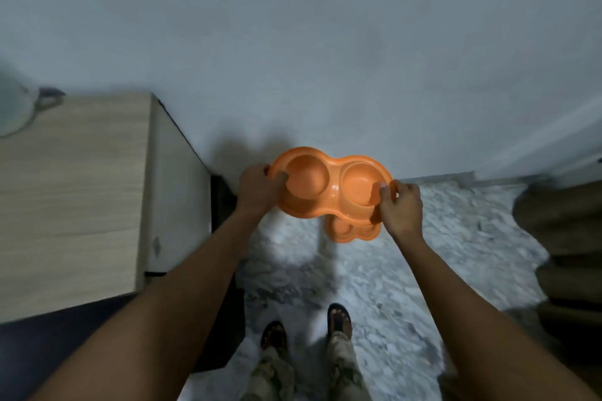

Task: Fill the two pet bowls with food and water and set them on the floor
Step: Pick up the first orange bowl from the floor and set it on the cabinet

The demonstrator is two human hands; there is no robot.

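We held the orange double bowl [329,185] in the air in front of the wall. Our left hand [257,187] gripped its left rim, thumb inside the well, and our right hand [402,205] pinched its right rim. A second orange bowl [353,233] lay on the marbled floor [439,254] just below, partly hidden, to the right of the wooden cabinet [75,189].
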